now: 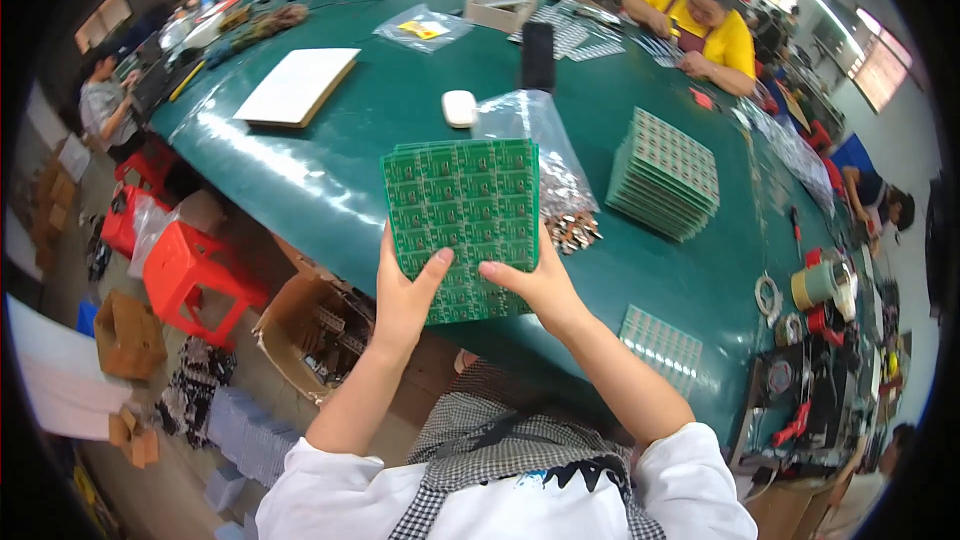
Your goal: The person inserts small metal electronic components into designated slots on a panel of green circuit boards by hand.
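Observation:
Between my two hands I hold a stack of green circuit board panels (462, 202), tilted up over the table's near edge. My left hand (408, 285) grips the stack's left side, thumb across the front. On the opposite side my right hand (530, 275) does the same, its thumb pointing inward. The fingers behind the panels are hidden. Just beyond lies a clear plastic bag (530, 130), with a pile of small metal parts (575, 233) by its mouth. A taller stack of circuit board panels (663, 175) stands to the right. Nearer me, a single panel (660, 348) lies flat.
On the green table (400, 80) are a white-topped board (300, 85), a white rounded case (459, 109), a black phone (537, 55) and an open box (500, 5). A co-worker in yellow (715, 25) sits at the far right. Below left are red stools (195, 275) and a carton (310, 325).

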`<state>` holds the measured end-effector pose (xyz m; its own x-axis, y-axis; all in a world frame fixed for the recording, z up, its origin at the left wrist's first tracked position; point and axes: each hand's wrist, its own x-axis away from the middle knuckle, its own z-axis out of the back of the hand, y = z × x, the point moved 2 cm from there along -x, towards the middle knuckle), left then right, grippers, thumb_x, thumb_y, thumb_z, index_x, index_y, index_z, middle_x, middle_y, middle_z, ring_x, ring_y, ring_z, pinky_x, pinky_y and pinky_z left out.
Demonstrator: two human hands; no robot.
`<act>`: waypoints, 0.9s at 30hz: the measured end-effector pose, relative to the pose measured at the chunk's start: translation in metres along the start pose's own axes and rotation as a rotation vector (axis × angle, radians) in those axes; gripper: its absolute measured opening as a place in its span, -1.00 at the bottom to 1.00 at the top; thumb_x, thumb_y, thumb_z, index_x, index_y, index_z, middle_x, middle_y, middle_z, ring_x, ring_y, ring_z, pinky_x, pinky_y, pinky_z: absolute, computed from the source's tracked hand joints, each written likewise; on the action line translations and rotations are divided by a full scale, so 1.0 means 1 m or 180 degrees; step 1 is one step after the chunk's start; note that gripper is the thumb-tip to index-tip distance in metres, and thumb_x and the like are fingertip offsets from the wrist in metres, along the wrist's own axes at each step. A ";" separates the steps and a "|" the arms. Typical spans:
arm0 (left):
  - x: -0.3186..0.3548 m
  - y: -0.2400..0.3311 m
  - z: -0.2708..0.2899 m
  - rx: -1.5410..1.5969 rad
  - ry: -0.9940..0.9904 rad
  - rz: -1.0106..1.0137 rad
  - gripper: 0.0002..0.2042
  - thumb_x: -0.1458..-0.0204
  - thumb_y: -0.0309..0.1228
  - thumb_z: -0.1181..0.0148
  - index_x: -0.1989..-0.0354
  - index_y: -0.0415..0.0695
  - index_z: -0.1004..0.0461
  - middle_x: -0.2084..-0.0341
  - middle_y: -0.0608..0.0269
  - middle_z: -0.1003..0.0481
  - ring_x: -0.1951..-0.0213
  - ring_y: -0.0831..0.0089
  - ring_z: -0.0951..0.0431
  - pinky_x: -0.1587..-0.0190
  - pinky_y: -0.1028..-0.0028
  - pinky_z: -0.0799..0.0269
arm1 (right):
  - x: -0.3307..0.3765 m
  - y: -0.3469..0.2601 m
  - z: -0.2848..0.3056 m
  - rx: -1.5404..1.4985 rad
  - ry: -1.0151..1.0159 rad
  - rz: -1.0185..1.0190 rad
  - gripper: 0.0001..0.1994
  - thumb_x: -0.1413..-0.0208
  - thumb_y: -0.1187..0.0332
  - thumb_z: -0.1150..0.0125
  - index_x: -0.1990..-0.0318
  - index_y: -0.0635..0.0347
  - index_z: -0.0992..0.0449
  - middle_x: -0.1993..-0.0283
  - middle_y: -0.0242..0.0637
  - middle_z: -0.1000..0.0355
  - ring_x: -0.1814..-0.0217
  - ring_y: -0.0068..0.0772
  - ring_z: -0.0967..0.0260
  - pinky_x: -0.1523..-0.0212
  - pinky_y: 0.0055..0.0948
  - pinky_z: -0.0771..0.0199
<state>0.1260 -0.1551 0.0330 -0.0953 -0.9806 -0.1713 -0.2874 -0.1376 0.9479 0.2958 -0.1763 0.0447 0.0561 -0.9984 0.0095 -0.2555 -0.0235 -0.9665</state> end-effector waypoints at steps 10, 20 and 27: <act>0.051 -0.048 -0.089 0.0997 -0.0682 0.0534 -0.41 -0.05 -0.46 -0.29 -0.22 -0.20 -0.12 -0.02 0.19 -0.38 -0.04 0.40 -0.40 -0.14 0.37 -0.31 | 0.100 -0.030 0.075 0.1111 0.0957 0.0532 0.05 0.15 0.43 -0.48 -0.44 0.24 0.18 -0.39 -0.14 -0.05 -0.41 -0.29 -0.04 -0.36 -0.30 -0.07; 0.052 -0.054 -0.118 0.1190 -0.1291 0.1164 -0.39 0.02 -0.46 -0.35 -0.19 -0.19 -0.18 -0.02 0.19 -0.40 -0.03 0.39 -0.42 -0.13 0.35 -0.32 | 0.134 -0.057 0.085 0.2105 0.1345 0.0401 0.05 0.17 0.41 -0.48 -0.43 0.28 0.16 -0.39 -0.06 -0.05 -0.41 -0.27 -0.05 -0.36 -0.31 -0.09; 0.047 -0.029 -0.124 0.0739 -0.1373 0.0579 -0.21 0.13 -0.53 -0.42 -0.28 -0.20 -0.07 -0.04 0.19 -0.39 -0.06 0.37 -0.42 -0.14 0.34 -0.34 | 0.137 -0.042 0.102 0.1194 0.1060 0.0383 0.04 0.15 0.33 -0.48 -0.42 0.25 0.15 -0.35 -0.04 -0.08 -0.42 -0.18 -0.02 -0.36 -0.23 -0.07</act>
<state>0.2481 -0.2146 0.0309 -0.5333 -0.8323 -0.1510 -0.4288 0.1122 0.8964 0.4127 -0.3067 0.0607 -0.2785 -0.9566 -0.0854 0.1261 0.0518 -0.9907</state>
